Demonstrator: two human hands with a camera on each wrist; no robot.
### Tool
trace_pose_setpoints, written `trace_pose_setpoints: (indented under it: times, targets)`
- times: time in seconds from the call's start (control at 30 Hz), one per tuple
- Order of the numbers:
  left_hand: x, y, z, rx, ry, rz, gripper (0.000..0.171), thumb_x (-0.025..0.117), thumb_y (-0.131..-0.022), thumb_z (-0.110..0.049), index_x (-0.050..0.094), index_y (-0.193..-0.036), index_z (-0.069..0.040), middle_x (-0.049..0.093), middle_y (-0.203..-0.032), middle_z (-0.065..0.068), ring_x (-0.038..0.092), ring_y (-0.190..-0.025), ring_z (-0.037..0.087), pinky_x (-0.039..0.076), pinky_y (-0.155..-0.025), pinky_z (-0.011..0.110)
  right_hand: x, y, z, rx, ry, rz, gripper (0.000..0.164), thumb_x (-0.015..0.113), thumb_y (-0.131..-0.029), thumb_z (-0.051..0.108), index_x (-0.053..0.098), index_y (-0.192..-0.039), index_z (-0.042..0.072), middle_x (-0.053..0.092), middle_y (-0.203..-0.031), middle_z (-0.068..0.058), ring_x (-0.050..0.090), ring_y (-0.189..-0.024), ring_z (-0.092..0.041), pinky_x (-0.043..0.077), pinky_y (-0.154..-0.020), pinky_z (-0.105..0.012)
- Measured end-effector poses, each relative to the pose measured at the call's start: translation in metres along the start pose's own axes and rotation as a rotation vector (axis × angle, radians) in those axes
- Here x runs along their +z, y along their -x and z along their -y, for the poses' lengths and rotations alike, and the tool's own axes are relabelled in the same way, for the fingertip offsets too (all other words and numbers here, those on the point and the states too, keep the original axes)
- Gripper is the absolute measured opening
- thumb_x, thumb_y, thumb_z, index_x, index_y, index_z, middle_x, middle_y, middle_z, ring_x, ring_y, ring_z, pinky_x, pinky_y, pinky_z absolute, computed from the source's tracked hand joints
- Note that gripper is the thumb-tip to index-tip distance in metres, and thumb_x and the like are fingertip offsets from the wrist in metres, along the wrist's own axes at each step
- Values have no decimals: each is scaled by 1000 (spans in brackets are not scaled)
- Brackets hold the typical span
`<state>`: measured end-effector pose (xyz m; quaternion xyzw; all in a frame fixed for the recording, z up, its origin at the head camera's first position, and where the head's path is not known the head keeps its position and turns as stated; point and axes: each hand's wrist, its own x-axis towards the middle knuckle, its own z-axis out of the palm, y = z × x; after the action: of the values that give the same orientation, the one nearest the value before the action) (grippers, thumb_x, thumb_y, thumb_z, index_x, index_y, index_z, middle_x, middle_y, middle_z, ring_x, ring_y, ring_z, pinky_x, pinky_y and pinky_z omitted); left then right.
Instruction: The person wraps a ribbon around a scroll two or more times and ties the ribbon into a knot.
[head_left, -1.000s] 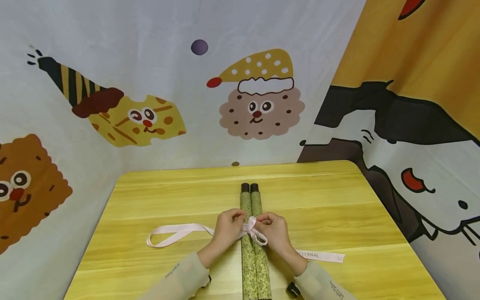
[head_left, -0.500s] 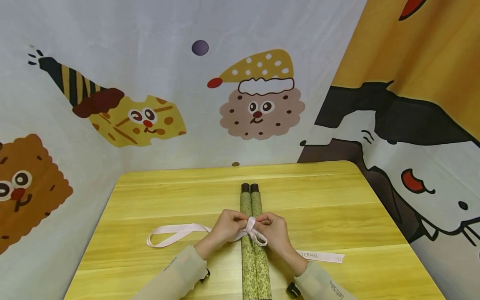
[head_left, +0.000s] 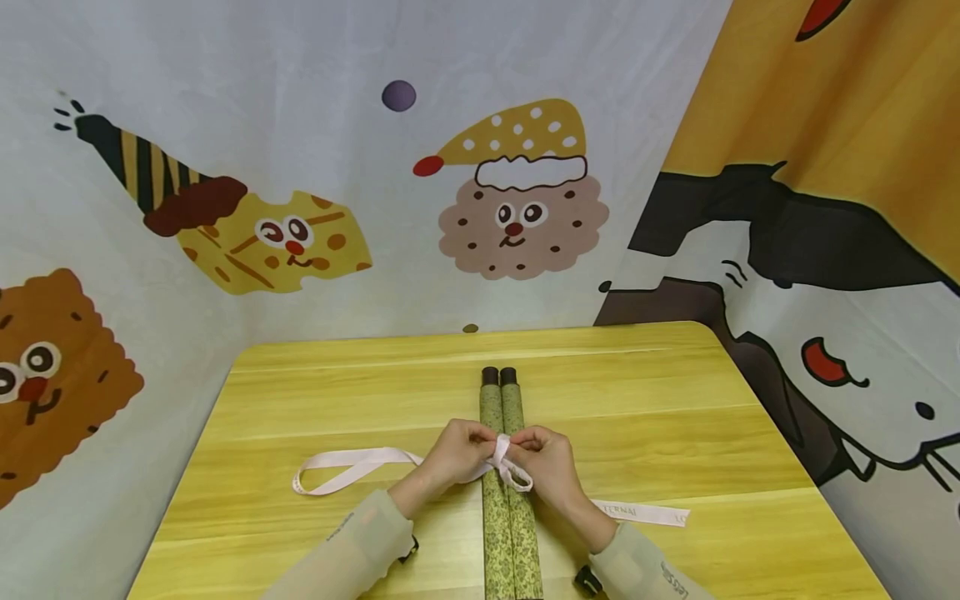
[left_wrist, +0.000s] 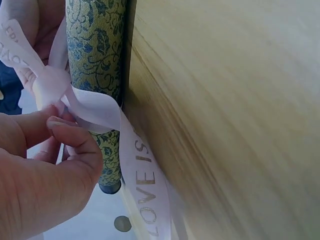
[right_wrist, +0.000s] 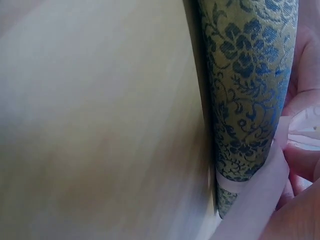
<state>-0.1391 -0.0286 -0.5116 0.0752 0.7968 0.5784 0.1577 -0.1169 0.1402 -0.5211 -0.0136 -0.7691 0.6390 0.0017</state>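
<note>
Two rolls covered in green floral brocade, with black ends, lie side by side like a rolled-up scroll [head_left: 498, 533]. A pale pink ribbon [head_left: 360, 457] goes round their middle and is knotted on top, with a loop hanging towards the near side. My left hand [head_left: 456, 454] pinches the ribbon at the left of the knot [left_wrist: 51, 85] between thumb and fingertips. From the other side, my right hand [head_left: 551, 465] pinches the ribbon at the knot. In the right wrist view the brocade [right_wrist: 245, 95] hides part of the fingers, and the ribbon [right_wrist: 255, 205] crosses below.
The scroll lies on a yellow wood-grain table [head_left: 675, 417]. On the left a long ribbon length curves back on itself; on the right a printed ribbon end [head_left: 645, 512] lies flat. Behind the table hangs a cartoon-printed cloth [head_left: 322, 83].
My left hand has shifted slightly right, its fingertips now up against the knot, and its forearm has turned a little. The right hand has stayed nearly still at the knot.
</note>
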Motion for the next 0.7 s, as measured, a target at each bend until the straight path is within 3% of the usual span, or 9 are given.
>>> trace_pose_setpoints:
  times: [0.2, 0.37, 0.53, 0.6, 0.7]
  targets:
    - [-3, 4, -2, 44, -114, -72, 8, 64, -87, -9, 72, -86, -10, 70, -85, 4, 60, -69, 12, 54, -65, 32, -9, -6, 6, -115, 172, 23, 14, 71, -74, -4, 70, -86, 4, 67, -76, -8, 56, -65, -22, 48, -51, -25]
    - [-6, 6, -2, 115, -125, -83, 12, 62, -90, -12, 73, -86, -11, 71, -81, 3, 61, -59, 12, 54, -55, 27, -11, -17, 21, -222, 272, 136, 13, 66, -87, 11, 71, -98, 8, 67, -90, -2, 57, -80, -14, 51, -64, -30]
    - [-7, 7, -1, 221, -129, -98, 13, 61, -90, -11, 74, -89, -9, 72, -82, 4, 60, -60, 9, 54, -57, 25, -6, -26, 28, -113, 205, 314, 20, 60, -93, 17, 69, -107, 7, 68, -100, -8, 58, -70, -16, 48, -53, -23]
    - [-7, 8, -2, 240, -123, -107, 13, 61, -89, -10, 74, -90, -8, 72, -85, 5, 61, -63, 9, 55, -61, 26, -4, -27, 28, -66, 187, 357, 19, 59, -93, 15, 68, -107, 6, 68, -97, -9, 57, -63, -19, 46, -47, -21]
    - [-8, 9, -5, 230, -113, -114, 13, 61, -88, -9, 74, -92, -8, 73, -88, 5, 62, -68, 10, 56, -66, 26, -3, -27, 29, -62, 207, 377, 15, 59, -92, 12, 69, -102, 8, 68, -94, -7, 60, -71, -18, 51, -52, -22]
